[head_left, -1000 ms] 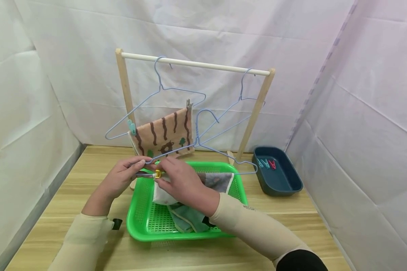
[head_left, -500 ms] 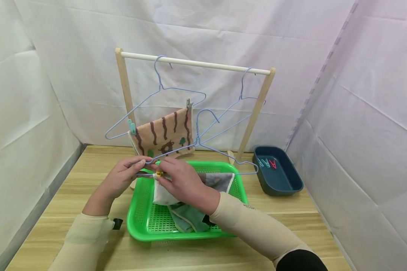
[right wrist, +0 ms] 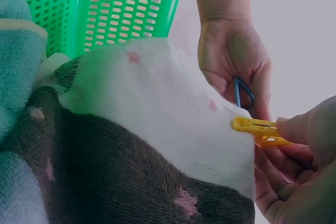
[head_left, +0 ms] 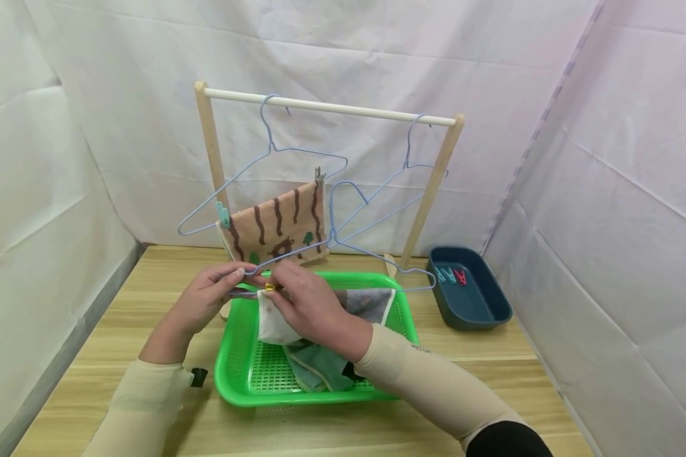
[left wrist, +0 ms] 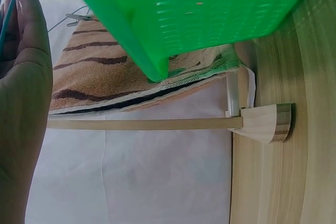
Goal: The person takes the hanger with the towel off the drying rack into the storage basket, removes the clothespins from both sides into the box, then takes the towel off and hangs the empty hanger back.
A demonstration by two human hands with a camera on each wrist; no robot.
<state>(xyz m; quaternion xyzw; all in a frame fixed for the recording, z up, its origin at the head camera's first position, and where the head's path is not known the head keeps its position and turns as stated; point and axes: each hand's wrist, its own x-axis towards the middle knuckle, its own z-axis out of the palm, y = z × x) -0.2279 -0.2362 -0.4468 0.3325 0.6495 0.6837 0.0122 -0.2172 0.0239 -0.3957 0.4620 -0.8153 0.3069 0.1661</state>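
My left hand (head_left: 202,297) grips the left end of a blue wire hanger (head_left: 333,236), held over the basket. A white and dark grey towel (right wrist: 147,87) with pink spots hangs along the hanger's lower bar. Between thumb and fingers, my right hand (head_left: 314,311) pinches a yellow clothespin (right wrist: 257,127), whose tip lies over the towel's corner, close beside the left hand. Part of the towel is hidden behind the right hand in the head view. Below it, a teal cloth (head_left: 314,371) lies in the green basket (head_left: 228,381).
Behind stands a wooden rack (head_left: 331,109) with two blue hangers on its rail. From the left one, a teal and a grey clothespin hold a peach striped towel (head_left: 271,219). At right, a dark blue bin (head_left: 474,304) contains teal and red clothespins (head_left: 460,277).
The yellow clothespin has shifted slightly up and right and shows less behind the right fingers. The hanger and the towel's left corner sit a touch higher. The left hand stays in place.
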